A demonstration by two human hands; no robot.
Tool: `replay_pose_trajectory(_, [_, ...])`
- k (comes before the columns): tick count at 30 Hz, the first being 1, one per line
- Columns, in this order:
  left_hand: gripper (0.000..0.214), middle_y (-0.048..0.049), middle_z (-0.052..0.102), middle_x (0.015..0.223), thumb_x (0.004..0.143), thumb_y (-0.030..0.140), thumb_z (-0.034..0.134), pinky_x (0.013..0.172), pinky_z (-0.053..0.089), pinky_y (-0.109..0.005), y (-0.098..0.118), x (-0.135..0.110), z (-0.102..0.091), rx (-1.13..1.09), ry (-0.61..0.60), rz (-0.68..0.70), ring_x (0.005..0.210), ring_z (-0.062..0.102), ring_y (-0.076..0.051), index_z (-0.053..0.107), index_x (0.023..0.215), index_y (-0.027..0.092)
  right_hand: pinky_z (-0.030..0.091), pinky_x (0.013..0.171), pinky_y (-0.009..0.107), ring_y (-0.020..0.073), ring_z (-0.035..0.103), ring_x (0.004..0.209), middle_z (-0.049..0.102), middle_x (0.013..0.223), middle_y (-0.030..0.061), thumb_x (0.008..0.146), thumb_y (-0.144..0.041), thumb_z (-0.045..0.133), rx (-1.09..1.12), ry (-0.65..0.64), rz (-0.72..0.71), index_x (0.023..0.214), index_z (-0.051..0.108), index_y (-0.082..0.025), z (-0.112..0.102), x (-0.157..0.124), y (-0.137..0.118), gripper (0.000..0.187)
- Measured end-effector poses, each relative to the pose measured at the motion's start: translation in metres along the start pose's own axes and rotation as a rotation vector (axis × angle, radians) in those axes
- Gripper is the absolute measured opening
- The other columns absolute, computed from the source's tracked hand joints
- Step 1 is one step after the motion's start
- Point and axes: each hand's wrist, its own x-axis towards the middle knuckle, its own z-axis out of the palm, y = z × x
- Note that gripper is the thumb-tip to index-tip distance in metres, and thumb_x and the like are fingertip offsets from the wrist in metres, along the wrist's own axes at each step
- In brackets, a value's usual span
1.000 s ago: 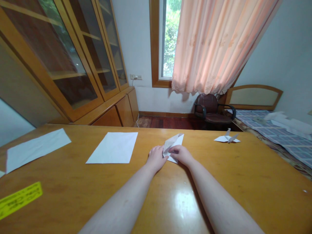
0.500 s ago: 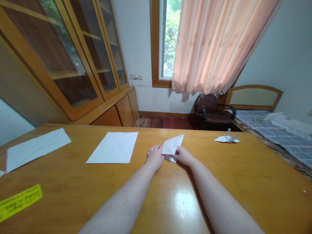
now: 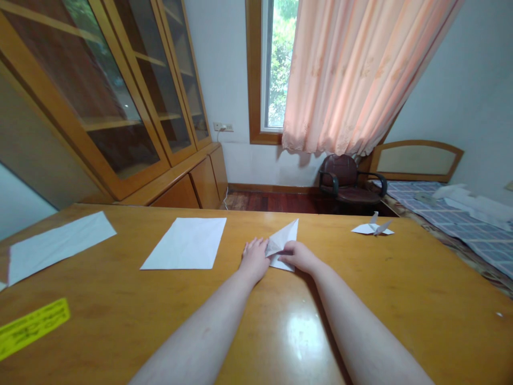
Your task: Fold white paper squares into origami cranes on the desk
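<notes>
A small folded white paper [image 3: 285,239] lies on the wooden table [image 3: 120,299] just ahead of me, its point rising toward the far edge. My left hand [image 3: 254,258] rests at its left side with the fingers bent onto the fold. My right hand [image 3: 298,256] presses on its near right corner with the fingertips together. Both hands are closed on the paper.
A flat white sheet [image 3: 185,243] lies left of my hands, another sheet [image 3: 58,245] farther left, and a yellow label [image 3: 32,327] near the front left. A finished folded paper figure [image 3: 373,228] sits at the far right. Cabinet [image 3: 120,107], chair [image 3: 348,179] and bed [image 3: 460,219] stand beyond.
The raised flap of the folded paper has been laid flatter and drawn into a narrower point. Both hands have stayed on the paper, shifting only slightly.
</notes>
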Motion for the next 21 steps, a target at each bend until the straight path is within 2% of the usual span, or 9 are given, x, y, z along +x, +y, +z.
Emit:
replay_pose_trajectory(4, [0.049,-0.0071,0.042,0.142,0.091,0.042,0.032,0.111,0.017,-0.049,0.003,-0.001,-0.002,-0.019,0.009,0.016,0.134,0.03,-0.026,0.044,0.133,0.022,0.046,0.084,0.033,0.0204,0.063,0.087,0.071,0.09,0.0048,0.075,-0.024,0.063,-0.067,0.07,-0.012,0.091,0.073,-0.021,0.001,0.0,-0.006,0.019])
replay_pose_trajectory(9, [0.047,-0.0042,0.041,0.143,0.091,0.034,0.031,0.112,0.015,-0.047,0.004,-0.002,-0.002,-0.04,-0.006,0.036,0.135,0.028,-0.023,0.04,0.136,0.024,0.042,0.092,0.034,0.0208,0.059,0.095,0.067,0.101,0.0077,0.076,-0.022,0.062,-0.222,0.095,-0.092,0.1,0.07,-0.02,0.003,0.0,-0.01,0.025])
replay_pose_trajectory(15, [0.048,-0.0023,0.042,0.143,0.09,0.035,0.032,0.113,0.015,-0.045,0.002,-0.002,0.003,-0.059,-0.023,0.115,0.135,0.028,-0.022,0.039,0.137,0.025,0.04,0.092,0.033,0.023,0.055,0.102,0.064,0.105,0.011,0.08,-0.033,0.06,-0.41,0.114,-0.014,0.104,0.068,-0.019,0.005,-0.001,-0.011,0.028])
replay_pose_trajectory(18, [0.048,-0.0017,0.043,0.142,0.09,0.038,0.031,0.113,0.014,-0.047,0.003,-0.002,0.004,-0.059,-0.025,0.133,0.135,0.028,-0.023,0.04,0.136,0.026,0.039,0.093,0.035,0.0246,0.055,0.104,0.063,0.107,0.0114,0.081,-0.037,0.06,-0.431,0.113,0.002,0.107,0.067,-0.021,0.005,-0.002,-0.013,0.032])
replay_pose_trajectory(21, [0.051,0.0,0.04,0.144,0.088,0.033,0.033,0.114,0.011,-0.046,0.003,-0.003,0.004,-0.077,-0.047,0.155,0.136,0.026,-0.023,0.038,0.138,0.026,0.038,0.094,0.036,0.026,0.054,0.105,0.064,0.108,0.0115,0.08,-0.038,0.059,-0.411,0.115,0.007,0.106,0.068,-0.022,0.006,-0.002,-0.015,0.032])
